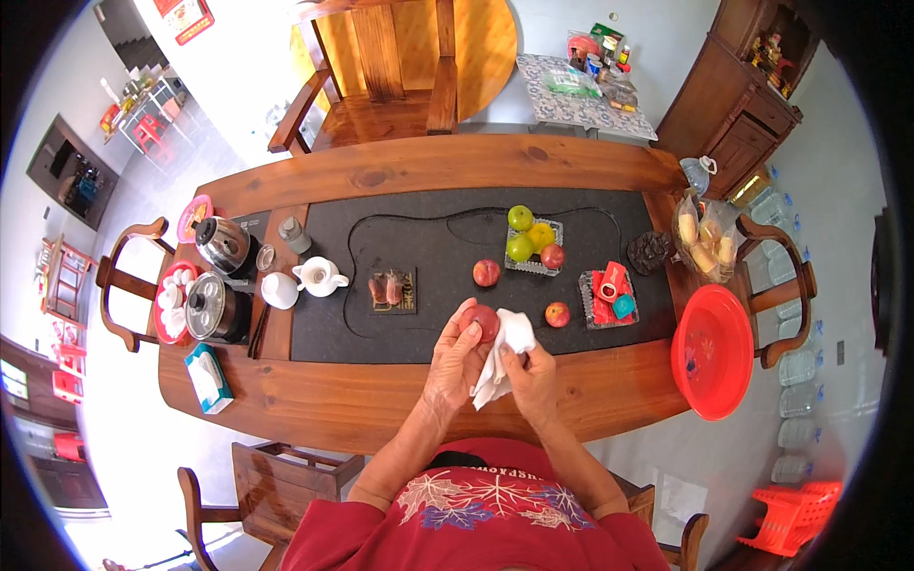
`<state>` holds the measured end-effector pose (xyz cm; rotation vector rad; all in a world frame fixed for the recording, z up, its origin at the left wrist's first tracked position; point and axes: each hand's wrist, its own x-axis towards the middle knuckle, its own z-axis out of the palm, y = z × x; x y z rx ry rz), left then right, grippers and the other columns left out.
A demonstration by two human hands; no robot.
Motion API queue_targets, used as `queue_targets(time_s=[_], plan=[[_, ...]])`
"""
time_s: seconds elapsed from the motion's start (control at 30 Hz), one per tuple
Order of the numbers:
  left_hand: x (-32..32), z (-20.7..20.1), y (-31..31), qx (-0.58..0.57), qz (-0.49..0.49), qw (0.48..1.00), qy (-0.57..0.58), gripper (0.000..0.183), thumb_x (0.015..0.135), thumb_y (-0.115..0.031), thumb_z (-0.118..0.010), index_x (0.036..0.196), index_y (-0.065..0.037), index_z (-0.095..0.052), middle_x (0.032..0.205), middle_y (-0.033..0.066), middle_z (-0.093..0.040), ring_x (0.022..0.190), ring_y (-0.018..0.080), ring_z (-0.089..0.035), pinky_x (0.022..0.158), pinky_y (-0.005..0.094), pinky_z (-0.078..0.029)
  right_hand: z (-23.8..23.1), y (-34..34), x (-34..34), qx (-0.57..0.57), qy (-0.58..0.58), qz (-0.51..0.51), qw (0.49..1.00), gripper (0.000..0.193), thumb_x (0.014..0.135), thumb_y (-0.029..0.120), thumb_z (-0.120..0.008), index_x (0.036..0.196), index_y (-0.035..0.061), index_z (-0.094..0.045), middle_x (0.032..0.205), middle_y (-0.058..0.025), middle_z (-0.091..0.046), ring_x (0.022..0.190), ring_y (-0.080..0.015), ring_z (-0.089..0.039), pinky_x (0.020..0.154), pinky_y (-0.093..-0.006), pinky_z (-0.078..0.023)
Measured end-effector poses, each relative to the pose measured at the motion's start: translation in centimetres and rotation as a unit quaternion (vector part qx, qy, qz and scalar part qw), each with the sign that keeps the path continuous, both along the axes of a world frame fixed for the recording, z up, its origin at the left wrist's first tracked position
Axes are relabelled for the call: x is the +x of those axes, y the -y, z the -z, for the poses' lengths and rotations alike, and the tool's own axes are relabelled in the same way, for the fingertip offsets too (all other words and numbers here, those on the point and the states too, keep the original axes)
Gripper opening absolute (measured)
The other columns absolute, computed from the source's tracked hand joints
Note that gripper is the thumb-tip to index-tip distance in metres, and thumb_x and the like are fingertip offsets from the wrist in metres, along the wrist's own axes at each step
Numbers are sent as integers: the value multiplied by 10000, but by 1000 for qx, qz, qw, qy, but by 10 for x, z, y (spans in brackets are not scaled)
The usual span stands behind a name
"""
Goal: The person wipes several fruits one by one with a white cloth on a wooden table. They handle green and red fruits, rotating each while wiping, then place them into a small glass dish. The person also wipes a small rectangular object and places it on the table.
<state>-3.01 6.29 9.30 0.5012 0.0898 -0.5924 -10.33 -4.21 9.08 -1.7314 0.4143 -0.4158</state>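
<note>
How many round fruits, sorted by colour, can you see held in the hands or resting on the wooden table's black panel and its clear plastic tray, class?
Round, smooth red fruits: 4, including one in the left hand
Round green fruits: 2
Round yellow fruit: 1
Total: 7

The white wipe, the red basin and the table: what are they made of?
Wipe: soft and matt, cloth or thick tissue, since it folds limply in the right hand. Basin: probably smooth plastic, going by its even red wall. Table: varnished-looking wood with grain and knots; its dark middle may be stone.
</note>
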Motion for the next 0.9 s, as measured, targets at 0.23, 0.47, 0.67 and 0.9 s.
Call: queue_targets(time_s=[0.23,0.47,0.67,0.9], plan=[[-1,5,-3,-11,36,999,-14,514,890,-164,-609,1351,-94,-391,1208,70,-533,1109,181,-516,984,350,-434,-5,-13,-6,-135,118,7,984,228,844,41,-588,1063,-9,-551,946,-86,-541,863,-179,-540,728,-302,-444],[-14,-11,-5,-13,92,994,65,544,865,-36,-610,1360,-52,-385,1245,72,-524,1116,148,-523,973,297,-433,-18,10,9,97,75,3,992,264,944,145,-449,1137,-22,-519,1052,-87,-535,945,-178,-535,828,-294,-425],[-13,-12,-3,97,1,974,206,586,827,0,-650,1329,-40,-351,1274,105,-491,1139,162,-496,977,304,-424,-53,8,14,48,115,-103,987,307,885,78,-528,1186,17,-550,1208,-98,-525,1087,-206,-510,923,-303,-407],[-16,-27,-14,401,-79,812,417,698,729,-87,-755,1305,-47,-362,1215,96,-519,1115,190,-516,947,301,-428,-70,0,8,-465,178,-139,856,391,642,29,-641,1026,100,-655,1275,-123,-481,1161,-387,-424,963,-458,-384]])
